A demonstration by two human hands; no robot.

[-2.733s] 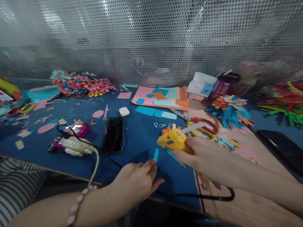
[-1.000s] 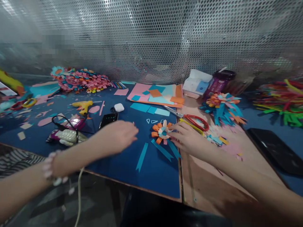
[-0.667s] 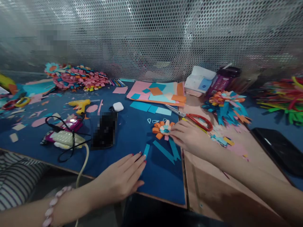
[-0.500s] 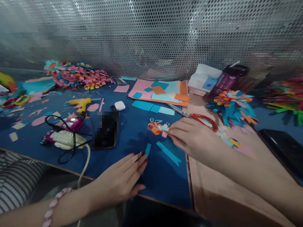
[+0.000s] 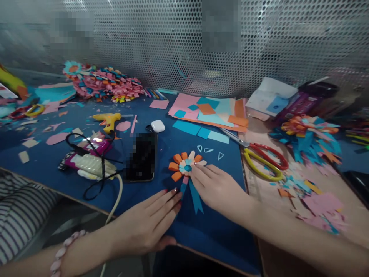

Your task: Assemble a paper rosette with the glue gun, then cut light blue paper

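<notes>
A paper flower (image 5: 184, 168) with orange and peach loop petals and a light-blue centre lies face up on the blue tabletop. My right hand (image 5: 220, 188) has its fingers closed at the flower's right edge; the thumb is hidden. Below the flower, a blue paper strip with a notched end (image 5: 196, 202) points towards me. A second blue strip (image 5: 183, 187) runs from under the flower to the fingertips of my left hand (image 5: 147, 219). That hand lies flat, fingers stretched out, and covers the strip's lower part.
Scissors (image 5: 263, 163) with red and yellow handles lie at right, beside paper scraps (image 5: 323, 204). Further back are stacked paper sheets (image 5: 184, 104) and another paper flower (image 5: 309, 134). A phone (image 5: 142, 157), glue gun (image 5: 108, 119) and cabled power strip (image 5: 89, 165) lie left.
My right hand has brought the flower down over the upper ends of the two blue strips and turned it face up. The left hand has stayed nearly still. The view has shifted somewhat.
</notes>
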